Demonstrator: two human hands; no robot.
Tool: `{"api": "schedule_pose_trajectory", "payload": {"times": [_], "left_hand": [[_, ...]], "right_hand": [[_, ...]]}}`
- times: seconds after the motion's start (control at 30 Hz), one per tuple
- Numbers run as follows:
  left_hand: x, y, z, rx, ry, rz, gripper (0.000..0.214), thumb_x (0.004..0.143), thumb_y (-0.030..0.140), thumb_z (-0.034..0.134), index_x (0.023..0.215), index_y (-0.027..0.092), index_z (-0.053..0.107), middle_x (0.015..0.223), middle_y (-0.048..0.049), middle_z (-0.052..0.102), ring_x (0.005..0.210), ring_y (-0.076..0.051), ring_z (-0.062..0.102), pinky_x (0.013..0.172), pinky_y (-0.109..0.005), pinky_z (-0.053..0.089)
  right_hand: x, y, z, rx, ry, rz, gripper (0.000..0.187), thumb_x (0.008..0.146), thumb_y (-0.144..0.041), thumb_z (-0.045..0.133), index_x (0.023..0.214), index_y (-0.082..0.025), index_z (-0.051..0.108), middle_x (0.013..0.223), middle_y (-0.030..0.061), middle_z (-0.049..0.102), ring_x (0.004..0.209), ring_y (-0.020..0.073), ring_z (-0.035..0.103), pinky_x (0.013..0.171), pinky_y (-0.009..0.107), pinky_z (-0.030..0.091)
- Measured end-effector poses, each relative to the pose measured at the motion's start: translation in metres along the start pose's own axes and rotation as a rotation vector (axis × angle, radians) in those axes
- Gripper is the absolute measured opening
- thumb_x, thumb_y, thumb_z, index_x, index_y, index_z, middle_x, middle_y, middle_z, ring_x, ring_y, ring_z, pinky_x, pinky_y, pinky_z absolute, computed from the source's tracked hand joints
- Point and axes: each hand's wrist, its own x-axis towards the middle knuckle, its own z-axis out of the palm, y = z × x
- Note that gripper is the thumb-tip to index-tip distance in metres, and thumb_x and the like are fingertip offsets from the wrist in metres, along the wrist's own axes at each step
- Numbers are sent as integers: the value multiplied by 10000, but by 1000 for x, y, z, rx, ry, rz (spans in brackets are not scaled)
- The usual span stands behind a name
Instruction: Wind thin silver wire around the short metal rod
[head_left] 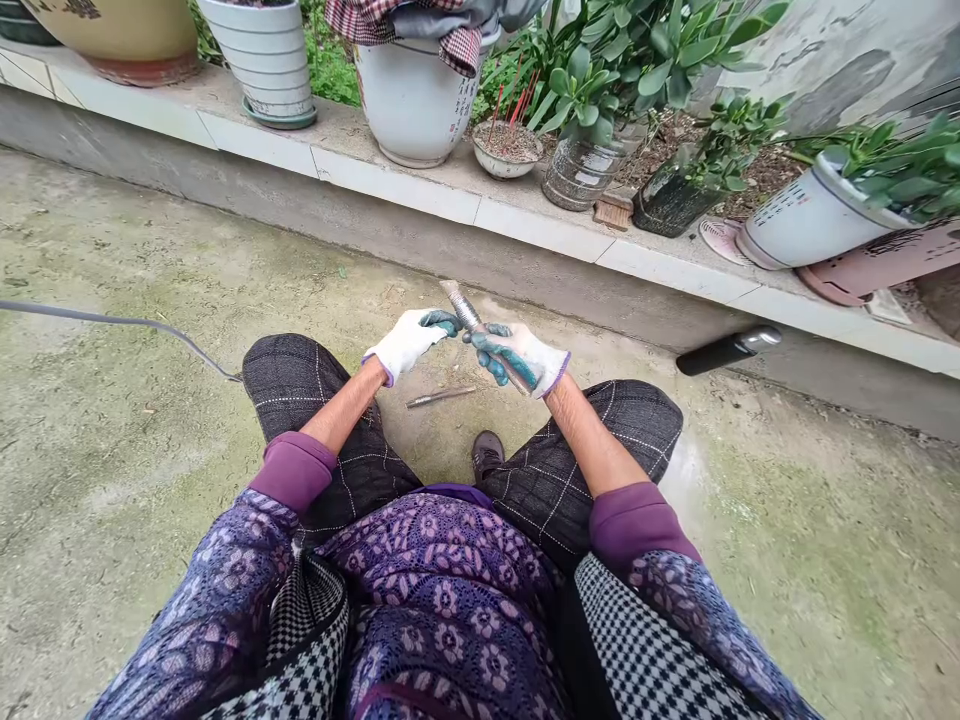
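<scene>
My right hand (517, 352), in a white work glove with a green coated palm, is closed around a slim rod-like tool (466, 308). Its far part is silvery and looks ribbed or wound, with a pale tip; the near end slants out under my palm. My left hand (416, 338), gloved the same way, is just left of the tool with its fingers curled together. What sits in those fingers, if anything, is hidden, and I cannot tell whether they touch the tool. Below the hands, a thin metallic rod (441, 397) lies on the concrete between my knees.
A low tiled ledge (405, 190) runs across in front, bearing potted plants, a white pot (420, 100) draped with cloth, and a bowl (507, 150) of incense sticks. A black bottle (720, 350) lies against the ledge's base at right. A grey cable (112, 318) crosses the ground at left.
</scene>
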Motion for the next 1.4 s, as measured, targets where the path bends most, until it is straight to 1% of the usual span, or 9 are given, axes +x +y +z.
{"api": "schedule_pose_trajectory", "payload": {"times": [0.1, 0.2, 0.43, 0.53, 0.7, 0.83, 1.0, 1.2, 1.4], "left_hand": [[-6, 1, -1, 108, 203, 70, 325, 756, 249, 664, 1051, 155, 767, 1122, -82, 745, 1049, -216, 665, 994, -323, 487], [-18, 8, 3, 71, 305, 50, 232, 810, 288, 636, 963, 150, 743, 1005, -73, 741, 955, -195, 667, 913, -301, 514], [-17, 33, 14, -170, 129, -204, 149, 747, 227, 725, 832, 128, 653, 734, -7, 667, 633, -115, 586, 614, -236, 500], [-12, 49, 2, -167, 106, -213, 165, 731, 160, 725, 866, 131, 636, 744, -9, 673, 625, -120, 627, 591, -235, 520], [-11, 87, -24, -60, -134, -277, 205, 796, 256, 739, 932, 137, 642, 673, -22, 668, 419, -91, 525, 409, -219, 424], [-6, 106, -31, 59, -284, -266, 272, 754, 231, 771, 994, 118, 714, 636, 0, 637, 391, -57, 443, 365, -194, 336], [7, 103, -48, 107, -250, -322, 559, 690, 182, 801, 1238, 129, 705, 596, 35, 591, 426, -68, 468, 401, -188, 354], [-2, 77, -66, 145, -245, -429, 512, 711, 274, 802, 1195, 125, 725, 620, -9, 604, 445, -101, 480, 424, -241, 404], [-2, 71, -47, 638, -131, -314, 350, 799, 324, 724, 1110, 165, 729, 625, -31, 613, 456, -143, 515, 496, -283, 446]], "right_hand": [[-4, -6, 3, 58, -18, -16, 354, 748, -408, 801, 946, -161, 642, 569, -54, 602, 366, 82, 459, 304, 210, 397], [-1, -4, 12, 51, -17, -46, 354, 745, -435, 793, 901, -177, 607, 577, -56, 603, 368, 82, 463, 317, 215, 410], [22, 17, 43, -276, 44, -186, 124, 781, -231, 702, 831, -171, 606, 671, -22, 651, 528, 103, 583, 481, 201, 496], [30, 14, 33, -328, 49, -234, 107, 828, -228, 638, 898, -156, 676, 747, 8, 691, 604, 118, 626, 510, 198, 509], [46, 10, 7, -188, 299, -339, 349, 833, -197, 595, 1166, -179, 698, 956, 30, 753, 747, 132, 675, 558, 193, 540], [52, 10, 18, -167, 131, -273, 311, 745, -114, 647, 1046, -160, 707, 917, 36, 764, 714, 139, 672, 568, 213, 564], [31, 4, 35, 17, -203, -151, 188, 796, -194, 669, 973, -135, 689, 738, 35, 724, 576, 135, 657, 450, 211, 526], [10, -2, 17, -131, 70, -171, 122, 858, -241, 617, 849, -145, 691, 558, -39, 569, 412, 70, 455, 364, 179, 356], [3, 6, 16, -573, 19, -337, 227, 924, -324, 574, 880, -170, 735, 640, -28, 610, 562, 95, 520, 561, 211, 394]]}}
